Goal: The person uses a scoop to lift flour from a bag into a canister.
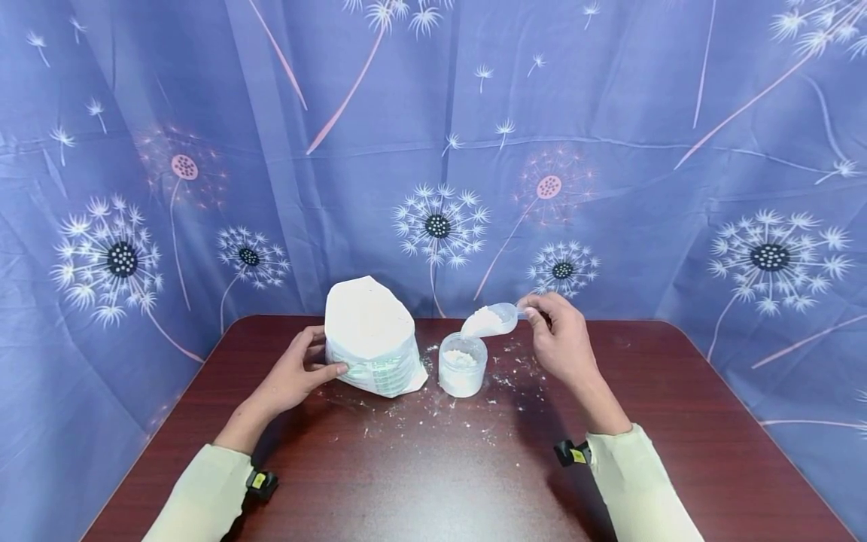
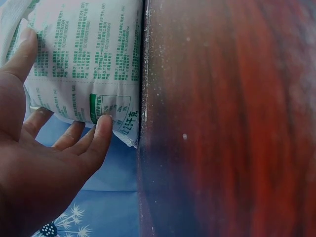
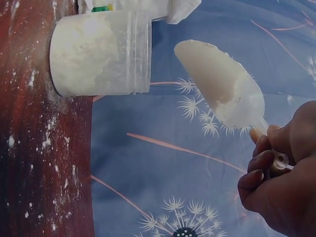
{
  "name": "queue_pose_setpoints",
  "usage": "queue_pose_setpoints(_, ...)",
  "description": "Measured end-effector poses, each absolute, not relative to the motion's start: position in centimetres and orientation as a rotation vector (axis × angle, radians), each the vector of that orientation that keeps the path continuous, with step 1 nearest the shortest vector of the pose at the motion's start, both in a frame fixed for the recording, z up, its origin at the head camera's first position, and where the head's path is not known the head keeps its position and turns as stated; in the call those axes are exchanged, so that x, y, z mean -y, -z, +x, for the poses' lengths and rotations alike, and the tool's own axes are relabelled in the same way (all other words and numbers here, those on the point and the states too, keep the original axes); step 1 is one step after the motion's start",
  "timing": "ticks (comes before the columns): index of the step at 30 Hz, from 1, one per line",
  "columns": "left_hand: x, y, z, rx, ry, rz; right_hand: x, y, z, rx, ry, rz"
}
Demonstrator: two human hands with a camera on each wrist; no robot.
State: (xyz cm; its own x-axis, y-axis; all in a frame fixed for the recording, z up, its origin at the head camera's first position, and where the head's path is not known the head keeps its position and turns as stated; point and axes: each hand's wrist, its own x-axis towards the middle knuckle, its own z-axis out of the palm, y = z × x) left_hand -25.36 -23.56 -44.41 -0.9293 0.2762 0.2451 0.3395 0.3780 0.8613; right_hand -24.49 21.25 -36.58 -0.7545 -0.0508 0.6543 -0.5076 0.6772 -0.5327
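A white bag with green print [image 1: 372, 331] stands on the table, its upper part pale and unprinted. My left hand [image 1: 294, 373] holds it by its left side, the thumb on the printed front and the fingers round the side, as the left wrist view shows. To its right is a clear plastic jar [image 1: 463, 376] with white powder in it. My right hand [image 1: 558, 331] grips the handle of a clear scoop [image 3: 224, 86] loaded with white powder. The scoop's lip is above the jar's rim, pointing left, and does not touch the jar.
White powder is scattered over the dark red wooden table [image 1: 433, 467], mostly around the jar and bag. Behind the table's far edge hangs a blue curtain [image 1: 352, 188] with dandelion patterns.
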Motion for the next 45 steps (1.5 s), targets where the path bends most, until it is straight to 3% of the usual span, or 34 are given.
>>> queue_pose_setpoints(45,23.50,44.18,-25.21,2.577,1.627,-0.552,-20.63,36.90,-24.91,2.354,-0.689,0.665)
